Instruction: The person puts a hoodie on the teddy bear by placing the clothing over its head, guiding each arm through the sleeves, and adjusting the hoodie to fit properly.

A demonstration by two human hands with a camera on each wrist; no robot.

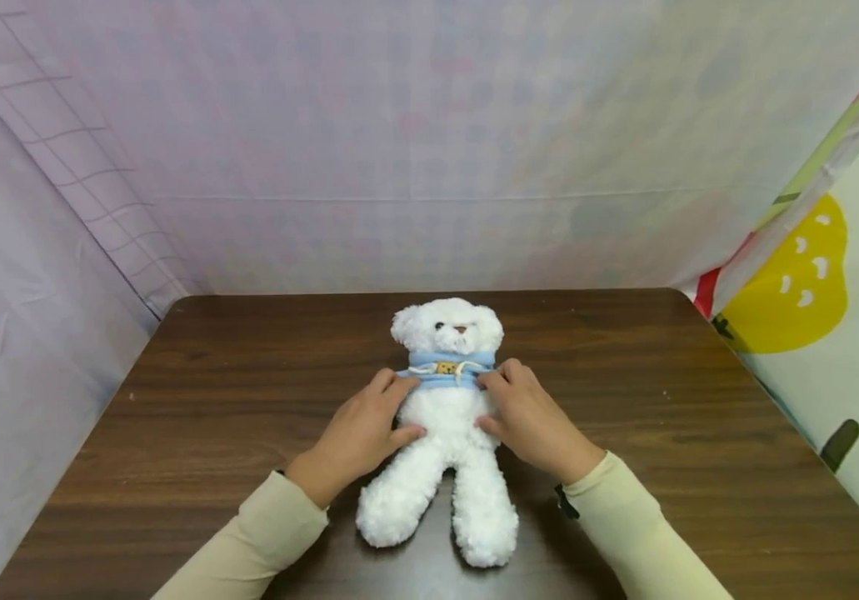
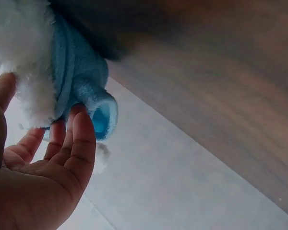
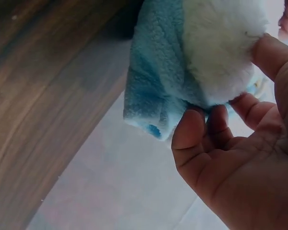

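A white plush teddy bear lies on its back, its head away from me. Bunched around its chest is a light blue sweater with a small bear face and white strings on the front. My left hand has curled fingers on the left side of the sweater hem, its thumb against the white belly. On the opposite side, my right hand holds the hem with bent fingers, the thumb also on the fur. Both wrist views show a sweater sleeve with an open end beside the fingers.
The bear lies on a dark brown wooden table. Behind it hangs a pale checked curtain. Another white cloth hangs at the left. A panel with a yellow fruit print stands along the right edge.
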